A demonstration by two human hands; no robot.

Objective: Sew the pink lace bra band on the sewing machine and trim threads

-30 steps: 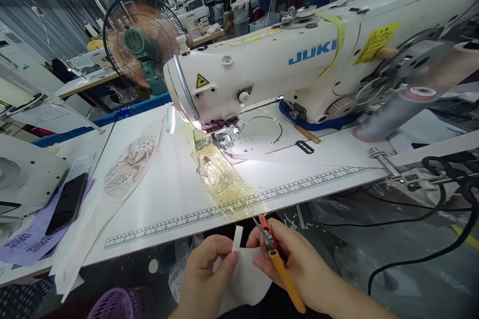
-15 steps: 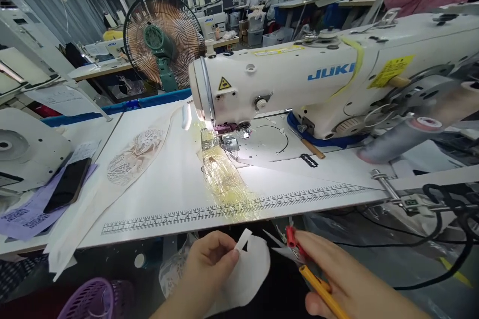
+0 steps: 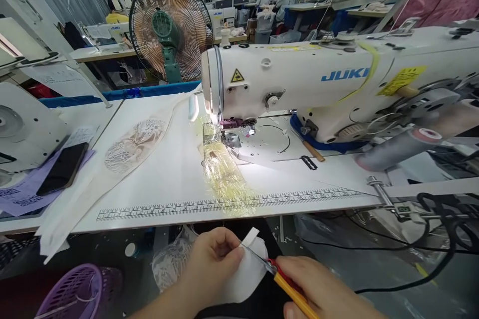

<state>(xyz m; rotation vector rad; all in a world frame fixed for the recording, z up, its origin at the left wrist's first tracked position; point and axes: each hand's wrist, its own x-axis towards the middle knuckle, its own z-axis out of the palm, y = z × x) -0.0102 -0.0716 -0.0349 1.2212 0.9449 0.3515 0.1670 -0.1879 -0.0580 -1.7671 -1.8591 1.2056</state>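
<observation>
My left hand (image 3: 215,266) pinches the edge of a rounded white fabric piece (image 3: 245,279) below the table's front edge. A short white strip (image 3: 250,236) sticks up from the piece beside my fingertips. White lace (image 3: 170,259) hangs to the left of that hand, partly hidden by it. In my right hand (image 3: 314,281) is a pair of scissors (image 3: 290,289) with red and orange handle parts. Their blades reach left across the base of the strip, close to my left fingertips. Whether the blades touch the fabric I cannot tell.
A white sewing machine (image 3: 299,75) stands on the table, with yellowish clear film (image 3: 228,174) by its needle. A lace garment piece (image 3: 134,144), a phone (image 3: 63,168), a razor blade (image 3: 309,162) and a printed ruler (image 3: 224,204) are around it. A purple basket (image 3: 71,291) is lower left.
My right hand has moved left, bringing the scissors from beside the fabric to the strip's base. The blades stood apart before and now look nearly closed. The view has shifted slightly.
</observation>
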